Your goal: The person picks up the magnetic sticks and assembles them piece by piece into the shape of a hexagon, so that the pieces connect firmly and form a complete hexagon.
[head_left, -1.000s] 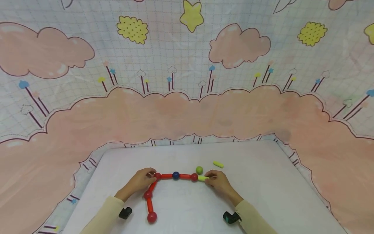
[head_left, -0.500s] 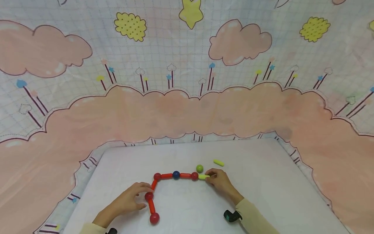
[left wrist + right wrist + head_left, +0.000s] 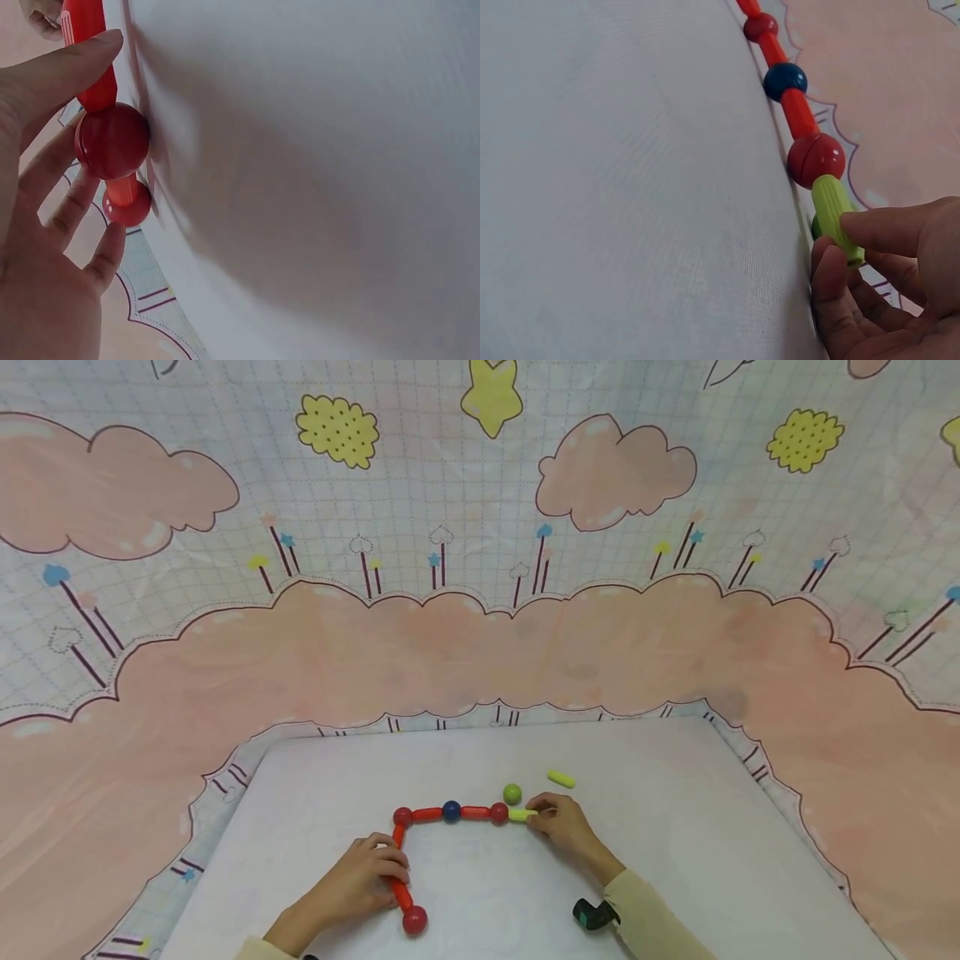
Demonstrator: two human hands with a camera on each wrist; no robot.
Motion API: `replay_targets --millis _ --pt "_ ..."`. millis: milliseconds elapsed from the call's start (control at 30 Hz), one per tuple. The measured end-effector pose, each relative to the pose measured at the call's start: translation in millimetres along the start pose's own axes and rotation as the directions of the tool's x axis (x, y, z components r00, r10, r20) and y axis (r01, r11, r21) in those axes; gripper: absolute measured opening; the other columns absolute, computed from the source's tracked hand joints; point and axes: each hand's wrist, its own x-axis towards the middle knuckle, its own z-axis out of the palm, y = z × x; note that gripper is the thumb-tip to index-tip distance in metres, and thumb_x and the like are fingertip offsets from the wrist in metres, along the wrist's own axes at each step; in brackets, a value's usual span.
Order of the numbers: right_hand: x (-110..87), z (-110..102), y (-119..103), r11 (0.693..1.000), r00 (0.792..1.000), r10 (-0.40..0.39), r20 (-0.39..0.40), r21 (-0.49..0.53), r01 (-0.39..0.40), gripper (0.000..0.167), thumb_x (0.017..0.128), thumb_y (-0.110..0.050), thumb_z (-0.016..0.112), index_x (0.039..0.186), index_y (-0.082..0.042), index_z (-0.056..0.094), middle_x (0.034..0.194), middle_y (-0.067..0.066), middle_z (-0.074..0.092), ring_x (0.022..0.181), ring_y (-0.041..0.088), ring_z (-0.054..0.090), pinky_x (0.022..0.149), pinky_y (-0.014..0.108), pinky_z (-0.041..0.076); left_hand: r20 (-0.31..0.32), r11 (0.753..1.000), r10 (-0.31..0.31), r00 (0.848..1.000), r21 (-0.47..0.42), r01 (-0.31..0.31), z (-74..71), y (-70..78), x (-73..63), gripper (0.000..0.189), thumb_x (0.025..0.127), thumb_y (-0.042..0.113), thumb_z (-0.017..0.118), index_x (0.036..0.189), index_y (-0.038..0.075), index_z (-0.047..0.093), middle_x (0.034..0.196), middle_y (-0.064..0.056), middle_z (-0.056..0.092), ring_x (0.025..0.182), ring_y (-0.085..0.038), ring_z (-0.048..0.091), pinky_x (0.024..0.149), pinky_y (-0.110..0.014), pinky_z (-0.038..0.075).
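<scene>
A chain of toy balls and rods lies on the white table. My left hand [image 3: 366, 878] holds its near leg, thumb across a red rod [image 3: 94, 56] and fingers bent behind a red ball [image 3: 112, 141]. That ball is hidden under the hand in the head view. The leg ends nearest me in another red ball [image 3: 415, 921]. My right hand [image 3: 562, 827] pinches a yellow-green rod [image 3: 832, 214] between thumb and fingers. This rod's far end meets a red ball [image 3: 816, 160], which continues through a red rod to the blue ball [image 3: 452, 811].
A green ball [image 3: 512, 793] lies just beyond the yellow-green rod. Farther back and to the right is a loose yellow-green rod [image 3: 561, 778]. Behind the white table [image 3: 675, 827] hangs a patterned cloth [image 3: 480, 660].
My left hand has come off the corner ball and moved toward me onto the near leg. The leg's end ball has swung right. My right hand stays on the yellow-green rod.
</scene>
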Motion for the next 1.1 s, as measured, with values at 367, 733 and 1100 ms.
replay_targets --millis 367,733,1100 --pt "3.5 7.9 -7.9 1.000 1.000 -0.007 -0.028 0.027 0.007 0.014 0.085 -0.008 0.071 0.099 -0.009 0.070 0.098 0.007 0.067 0.076 0.013 0.059 0.065 0.024 0.052 -0.026 0.998 0.020 0.999 0.065 -0.019 18.2 19.2 14.8 0.020 0.075 0.030 0.084 0.090 0.029 0.072 0.088 0.021 0.064 0.094 -0.008 0.055 0.094 -0.043 0.039" --pt "10.1 14.2 -13.2 0.999 1.000 0.002 -0.021 0.054 -0.001 0.015 0.085 -0.005 0.072 0.099 -0.005 0.069 0.093 0.007 0.067 0.074 0.012 0.060 0.067 0.025 0.054 0.011 0.996 -0.047 0.999 0.070 0.047 23.6 42.9 33.7 0.019 0.080 0.036 0.079 0.094 0.025 0.071 0.085 0.017 0.064 0.082 -0.003 0.049 0.082 -0.032 0.042" --pt "12.0 14.1 -16.5 0.997 0.999 -0.041 -0.001 0.059 0.040 0.016 0.085 -0.004 0.070 0.100 -0.003 0.069 0.098 0.011 0.068 0.075 0.012 0.063 0.065 0.026 0.054 0.089 0.959 -0.278 0.957 -0.040 0.282 -19.7 17.8 89.4 0.034 0.086 0.024 0.075 0.116 0.013 0.066 0.106 -0.004 0.066 0.092 -0.020 0.060 0.081 -0.044 0.054"
